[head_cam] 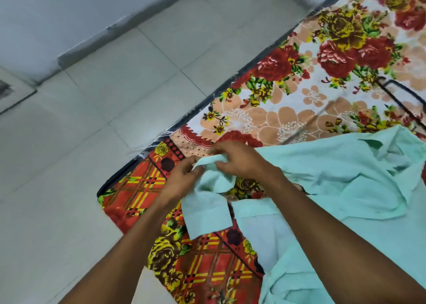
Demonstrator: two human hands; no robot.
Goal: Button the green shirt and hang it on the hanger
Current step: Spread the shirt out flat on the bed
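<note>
Both hands work one fold of the green shirt (334, 177) on the flowered bedsheet (299, 91): left hand (182, 179) pinches the edge, right hand (239, 163) grips beside it, probably lining up a button. Black hanger (405, 100) waits far right.

No readable text, label or number anywhere.

I'm wearing the single camera on my head, tilted, looking forward and down, close over my left hand (182, 179) and right hand (239, 163) on the flower-printed red and peach bedsheet (299, 96), pale tiled floor (115, 96) filling the left side.
</note>
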